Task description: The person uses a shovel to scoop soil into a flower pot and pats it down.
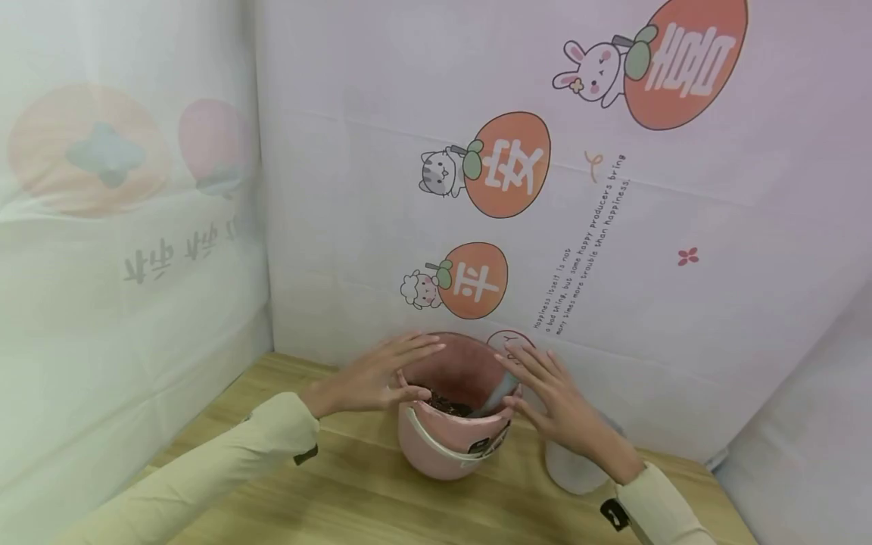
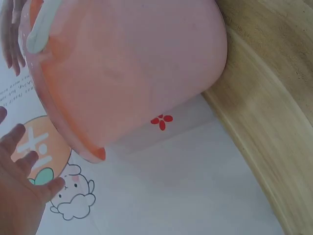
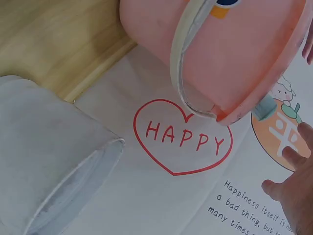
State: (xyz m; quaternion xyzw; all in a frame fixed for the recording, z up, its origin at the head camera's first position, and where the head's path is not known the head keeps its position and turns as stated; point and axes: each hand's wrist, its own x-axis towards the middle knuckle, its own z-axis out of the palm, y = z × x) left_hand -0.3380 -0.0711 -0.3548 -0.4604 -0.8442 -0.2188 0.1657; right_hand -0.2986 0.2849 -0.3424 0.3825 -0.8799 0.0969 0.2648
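A pink bucket [image 1: 439,443] with a white handle [image 1: 436,439] stands on the wooden table. Dark soil-like material [image 1: 446,403] lies inside it, and a grey-green tool handle [image 1: 502,390] leans against its inner wall toward the right. My left hand [image 1: 388,375] hovers at the bucket's left rim with its fingers spread and holds nothing. On the opposite side my right hand [image 1: 555,393] is held over the right rim, fingers extended, nothing in it. Both wrist views show the fingers apart from the bucket wall [image 2: 137,63].
A white pot [image 3: 49,147] stands right of the bucket, partly under my right forearm. Behind the bucket rises a white printed cloth [image 1: 381,227] with cartoon fruit and lettering. Another cloth wall [image 1: 136,318] borders the wooden table [image 1: 341,484] on the left.
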